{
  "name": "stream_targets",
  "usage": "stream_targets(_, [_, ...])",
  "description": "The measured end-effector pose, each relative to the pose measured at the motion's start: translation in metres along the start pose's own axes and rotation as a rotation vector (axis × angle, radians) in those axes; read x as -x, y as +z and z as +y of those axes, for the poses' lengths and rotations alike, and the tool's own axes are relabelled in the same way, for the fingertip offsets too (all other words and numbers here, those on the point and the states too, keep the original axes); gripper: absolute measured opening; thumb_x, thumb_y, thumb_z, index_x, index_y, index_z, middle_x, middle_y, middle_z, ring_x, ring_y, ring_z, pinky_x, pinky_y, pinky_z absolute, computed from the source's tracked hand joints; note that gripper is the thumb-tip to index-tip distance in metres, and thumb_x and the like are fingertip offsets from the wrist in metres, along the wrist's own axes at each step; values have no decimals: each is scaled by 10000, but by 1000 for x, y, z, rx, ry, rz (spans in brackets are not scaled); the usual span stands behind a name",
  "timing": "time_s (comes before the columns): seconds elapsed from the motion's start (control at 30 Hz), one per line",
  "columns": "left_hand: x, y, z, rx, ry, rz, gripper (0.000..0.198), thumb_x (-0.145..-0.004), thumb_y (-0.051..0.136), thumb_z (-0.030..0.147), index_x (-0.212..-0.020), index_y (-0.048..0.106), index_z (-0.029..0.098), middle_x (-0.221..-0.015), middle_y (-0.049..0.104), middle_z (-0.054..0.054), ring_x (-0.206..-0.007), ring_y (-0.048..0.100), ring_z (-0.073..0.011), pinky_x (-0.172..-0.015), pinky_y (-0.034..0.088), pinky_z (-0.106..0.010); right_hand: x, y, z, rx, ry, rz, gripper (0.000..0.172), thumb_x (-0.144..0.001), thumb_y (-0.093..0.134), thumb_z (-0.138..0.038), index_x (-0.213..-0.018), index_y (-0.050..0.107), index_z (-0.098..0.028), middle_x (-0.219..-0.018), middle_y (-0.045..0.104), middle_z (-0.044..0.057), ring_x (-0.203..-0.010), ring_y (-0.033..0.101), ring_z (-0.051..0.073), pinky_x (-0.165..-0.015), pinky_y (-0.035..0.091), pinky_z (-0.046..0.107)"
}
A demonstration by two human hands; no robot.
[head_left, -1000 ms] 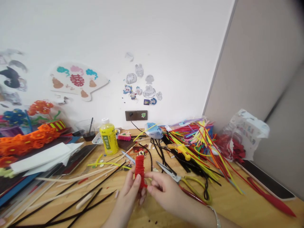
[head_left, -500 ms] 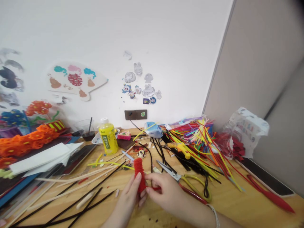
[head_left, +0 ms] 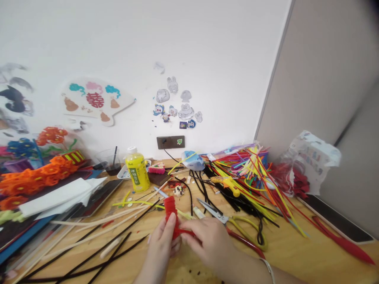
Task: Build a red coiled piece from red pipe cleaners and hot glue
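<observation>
Wooden desk (head_left: 308,256) against a white wall, heavily littered with craft supplies. Hands together, just left of the steel scissors (head_left: 211,210). Left hand (head_left: 160,246) clamped around a red pipe-cleaner coil (head_left: 170,207), its top end showing above the fingers, tilted slightly. Right hand (head_left: 207,240) holds a red strand (head_left: 185,233) running sideways from the coil. Metal bangle (head_left: 268,266) on right wrist. Beyond the scissors: heap of multicoloured pipe cleaners (head_left: 245,177) and yellow glue gun (head_left: 227,183). Left of them: black pipe cleaners (head_left: 109,244), wooden sticks (head_left: 100,221), and yellow drink bottle (head_left: 136,171) farther back.
</observation>
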State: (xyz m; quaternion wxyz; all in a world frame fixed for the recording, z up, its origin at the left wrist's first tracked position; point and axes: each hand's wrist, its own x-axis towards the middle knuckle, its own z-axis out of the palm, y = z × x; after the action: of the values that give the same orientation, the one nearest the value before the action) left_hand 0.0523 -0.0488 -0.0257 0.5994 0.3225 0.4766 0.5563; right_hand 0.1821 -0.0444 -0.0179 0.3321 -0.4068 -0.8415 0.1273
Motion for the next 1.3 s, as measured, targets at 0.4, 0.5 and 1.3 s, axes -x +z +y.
stream_targets(0.4, [-7,-6,-1,60,24,-326,498,-630,581,671,-642,473,185,-377,272,139,-353,119,-26,-369,97,-171,-14,3,13,-750,370,-59,106,-736,586,-243,-693,546,-156,-483,344,-90,-439,288,60,-428,193,192])
stream_targets(0.5, [-5,-8,-3,29,78,-347,474,-659,576,648,-703,504,181,-384,298,130,-355,151,-35,-370,124,-175,-15,10,20,-913,369,-89,249,-708,642,-375,-749,547,-148,-514,361,-88,-459,279,55,-440,205,190])
stream_targets(1.3, [-20,-16,-17,-3,191,-489,429,-693,624,560,-928,509,219,-513,637,32,-299,478,-67,-315,341,-140,-16,14,14,-1107,306,-43,409,-730,621,-493,-870,637,-110,-519,538,-21,-430,490,91,-455,391,213])
